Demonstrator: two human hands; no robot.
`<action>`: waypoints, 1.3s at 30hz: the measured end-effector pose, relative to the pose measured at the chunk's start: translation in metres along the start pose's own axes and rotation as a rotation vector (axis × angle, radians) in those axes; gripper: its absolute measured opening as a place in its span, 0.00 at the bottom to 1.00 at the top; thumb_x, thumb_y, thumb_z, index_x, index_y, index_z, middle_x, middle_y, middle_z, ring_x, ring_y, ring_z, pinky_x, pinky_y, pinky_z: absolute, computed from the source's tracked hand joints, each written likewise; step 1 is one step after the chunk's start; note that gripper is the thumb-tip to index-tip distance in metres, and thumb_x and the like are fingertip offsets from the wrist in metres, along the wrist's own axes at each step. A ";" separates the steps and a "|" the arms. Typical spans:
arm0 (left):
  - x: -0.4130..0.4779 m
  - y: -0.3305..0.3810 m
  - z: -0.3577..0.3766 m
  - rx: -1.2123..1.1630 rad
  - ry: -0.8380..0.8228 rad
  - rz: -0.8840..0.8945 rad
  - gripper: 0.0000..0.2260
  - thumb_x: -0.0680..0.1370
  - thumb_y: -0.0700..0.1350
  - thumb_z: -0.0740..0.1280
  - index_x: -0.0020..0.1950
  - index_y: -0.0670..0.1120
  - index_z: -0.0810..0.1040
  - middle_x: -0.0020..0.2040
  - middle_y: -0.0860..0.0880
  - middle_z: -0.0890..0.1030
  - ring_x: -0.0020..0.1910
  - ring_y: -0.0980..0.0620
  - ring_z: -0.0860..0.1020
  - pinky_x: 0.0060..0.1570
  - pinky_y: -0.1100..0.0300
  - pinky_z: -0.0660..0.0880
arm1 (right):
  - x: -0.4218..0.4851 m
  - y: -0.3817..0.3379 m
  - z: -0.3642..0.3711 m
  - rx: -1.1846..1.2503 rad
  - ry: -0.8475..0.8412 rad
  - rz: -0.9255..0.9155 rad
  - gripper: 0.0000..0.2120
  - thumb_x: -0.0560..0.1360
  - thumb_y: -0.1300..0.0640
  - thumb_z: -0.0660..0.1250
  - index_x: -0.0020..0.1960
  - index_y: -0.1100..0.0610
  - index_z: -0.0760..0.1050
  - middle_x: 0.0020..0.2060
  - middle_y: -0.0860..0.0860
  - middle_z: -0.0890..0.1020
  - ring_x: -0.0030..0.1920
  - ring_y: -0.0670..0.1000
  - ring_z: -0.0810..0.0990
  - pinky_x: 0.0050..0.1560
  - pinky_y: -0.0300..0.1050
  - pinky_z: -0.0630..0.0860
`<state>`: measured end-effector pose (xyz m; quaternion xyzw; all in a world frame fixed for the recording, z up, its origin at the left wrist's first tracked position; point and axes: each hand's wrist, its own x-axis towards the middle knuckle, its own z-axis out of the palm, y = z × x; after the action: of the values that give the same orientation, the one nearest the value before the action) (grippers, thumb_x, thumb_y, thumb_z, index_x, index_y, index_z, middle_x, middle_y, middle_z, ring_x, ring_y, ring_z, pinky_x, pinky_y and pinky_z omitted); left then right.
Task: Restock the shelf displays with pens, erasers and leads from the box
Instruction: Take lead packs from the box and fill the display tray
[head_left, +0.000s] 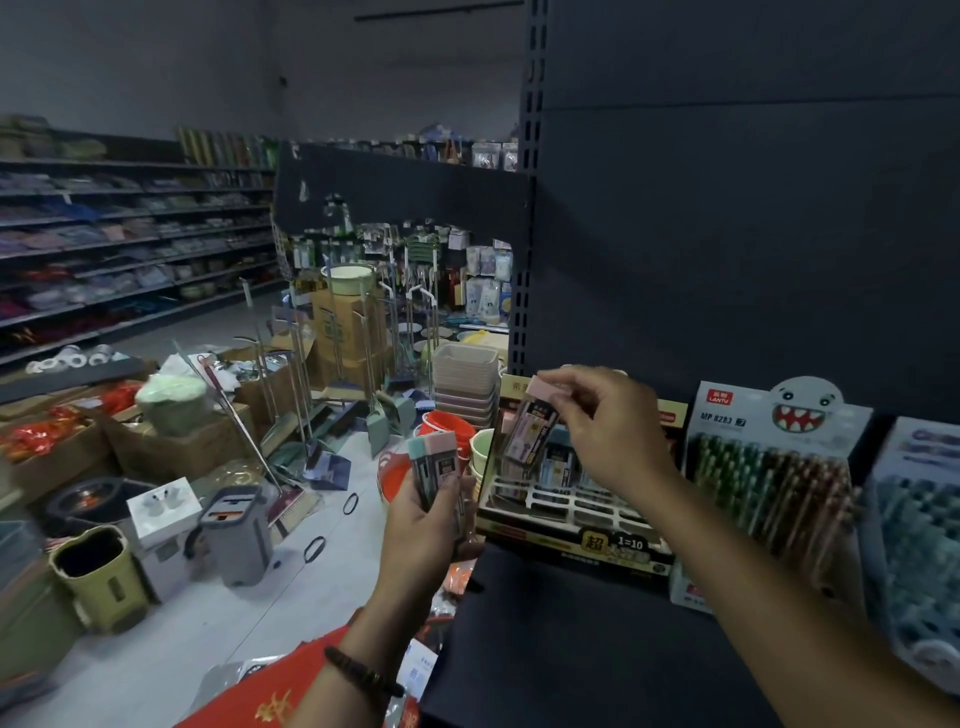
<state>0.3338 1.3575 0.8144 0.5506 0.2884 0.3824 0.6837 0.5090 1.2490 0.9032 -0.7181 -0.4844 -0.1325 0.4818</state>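
Mid-frame, at the tray (563, 506)
Your right hand (610, 431) pinches a pink case (527, 423); your left hand (423, 530) grips spare cases (436, 465).

Lead cases at the shelf display tray

A slim pink-capped lead case (527, 431) hangs tilted, cap up, pinched at the cap by the right hand (608, 426). Its lower end is over the white grid of the display tray (561, 506), where a few cases stand at the back. The left hand (421, 530) grips a bundle of cases (436, 467), green and pink caps up, just left of the tray. A pen display (769, 467) packed with upright pens stands just right of it.
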 end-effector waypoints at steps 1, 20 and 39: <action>0.001 -0.003 0.001 0.013 0.012 -0.002 0.06 0.87 0.46 0.64 0.62 0.49 0.78 0.55 0.45 0.88 0.45 0.45 0.88 0.35 0.51 0.83 | -0.002 0.001 0.003 -0.025 0.012 -0.020 0.11 0.80 0.60 0.73 0.61 0.50 0.86 0.47 0.35 0.81 0.49 0.38 0.81 0.56 0.49 0.82; -0.001 -0.012 0.013 0.084 0.038 -0.006 0.06 0.87 0.46 0.64 0.62 0.52 0.77 0.53 0.48 0.88 0.45 0.49 0.88 0.34 0.54 0.83 | -0.007 0.017 0.030 -0.206 -0.153 0.039 0.12 0.81 0.57 0.72 0.62 0.46 0.85 0.59 0.44 0.86 0.62 0.50 0.81 0.67 0.57 0.77; -0.013 0.012 0.006 0.030 -0.020 0.111 0.05 0.83 0.41 0.70 0.59 0.45 0.81 0.44 0.47 0.88 0.37 0.48 0.87 0.31 0.53 0.83 | -0.009 0.004 0.024 -0.222 -0.151 -0.004 0.15 0.83 0.50 0.69 0.68 0.51 0.81 0.56 0.45 0.78 0.57 0.45 0.78 0.60 0.42 0.77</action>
<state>0.3289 1.3446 0.8266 0.5799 0.2563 0.4099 0.6558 0.5014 1.2632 0.8836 -0.7739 -0.5033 -0.1319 0.3611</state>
